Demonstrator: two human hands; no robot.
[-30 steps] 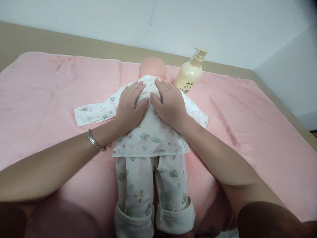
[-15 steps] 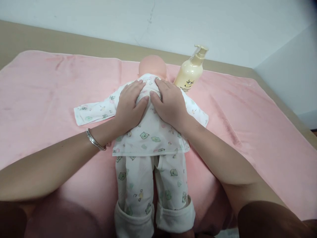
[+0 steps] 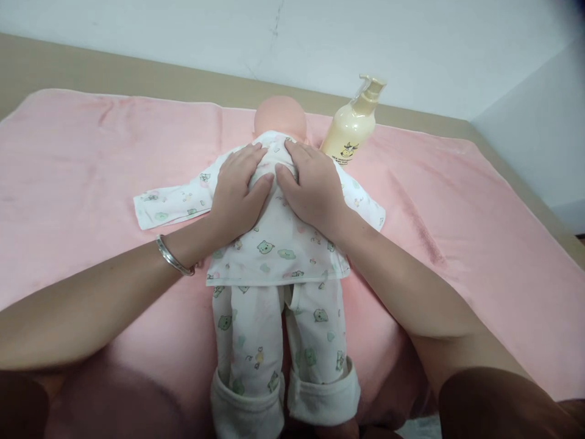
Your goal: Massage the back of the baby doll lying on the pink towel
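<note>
A baby doll [image 3: 280, 114] lies with the back of its bald head toward me, its face hidden. It wears a white printed shirt [image 3: 274, 256] and matching trousers [image 3: 258, 335] with rolled cuffs. My left hand [image 3: 240, 189] rests flat on the left side of the doll's upper back, fingers stretched toward the shoulder. On the right side of the back lies my right hand [image 3: 313, 186], also flat. Both thumbs point inward and are close together but apart. Neither hand grips anything.
A pink blanket [image 3: 91, 164] is spread under the doll. A cream pump bottle [image 3: 350, 125] with a cow picture stands just beyond the doll's right shoulder. Behind the blanket run a tan surface edge [image 3: 137, 73] and a white wall [image 3: 192, 36].
The view has shifted very slightly, so things sit a little higher in the picture. Both hands keep their places on the doll's back.
</note>
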